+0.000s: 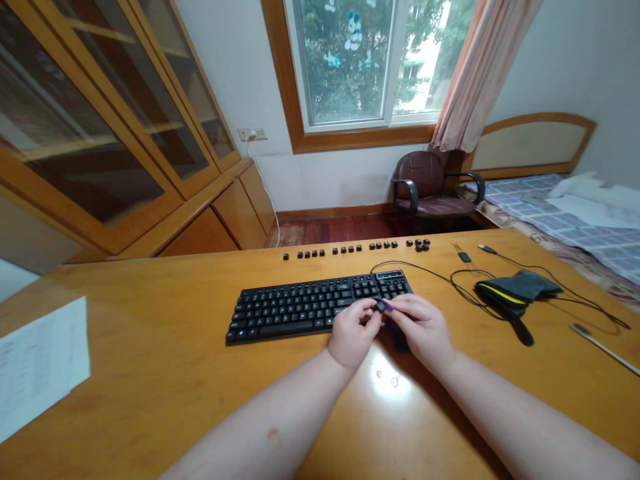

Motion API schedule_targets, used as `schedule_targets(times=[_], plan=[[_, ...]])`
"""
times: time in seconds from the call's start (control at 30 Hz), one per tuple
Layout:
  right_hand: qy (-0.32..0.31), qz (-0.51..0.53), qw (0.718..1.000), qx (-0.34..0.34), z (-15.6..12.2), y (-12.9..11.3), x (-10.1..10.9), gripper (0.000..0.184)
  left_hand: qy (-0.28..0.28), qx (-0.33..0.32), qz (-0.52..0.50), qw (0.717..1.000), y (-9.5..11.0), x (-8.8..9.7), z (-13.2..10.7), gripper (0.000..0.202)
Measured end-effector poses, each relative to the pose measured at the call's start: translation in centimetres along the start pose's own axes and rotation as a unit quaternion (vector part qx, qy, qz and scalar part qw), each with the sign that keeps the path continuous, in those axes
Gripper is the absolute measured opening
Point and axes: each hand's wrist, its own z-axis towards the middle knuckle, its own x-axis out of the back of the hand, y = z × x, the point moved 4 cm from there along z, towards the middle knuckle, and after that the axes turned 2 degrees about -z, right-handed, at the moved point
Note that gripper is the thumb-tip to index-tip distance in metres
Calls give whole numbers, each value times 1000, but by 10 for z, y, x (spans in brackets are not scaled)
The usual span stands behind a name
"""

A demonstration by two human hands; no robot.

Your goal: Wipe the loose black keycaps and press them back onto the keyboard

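A black keyboard [310,307] lies on the wooden desk [150,347]. My left hand [353,333] and my right hand [423,327] meet just in front of the keyboard's right end. Both pinch a small dark keycap with a purple tool on it [383,306], held between the fingertips of the two hands. A row of loose black keycaps [350,249] lies along the desk's far edge, behind the keyboard. The keyboard's cable [430,270] runs off to the right.
A white sheet of paper [40,363] lies at the left of the desk. A black and yellow pouch [515,293] with cables sits at the right, a thin silver tool [600,343] beyond it. Cabinets stand at left, a chair [430,187] and bed behind.
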Motion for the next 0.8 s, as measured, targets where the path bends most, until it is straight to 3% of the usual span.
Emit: schedule_targets(times=[0.27,0.5,0.8], plan=[[-34,2,999,9,0,-1,-4,20,31,16,-27,999,-1,3,2,13],[14,18,1000,0,-2,4,-2,9,26,18,-16,999,0,3,2,13],[-67,1,997,25,0,-5,-6,22,43,10,-1,999,-1,6,3,14]])
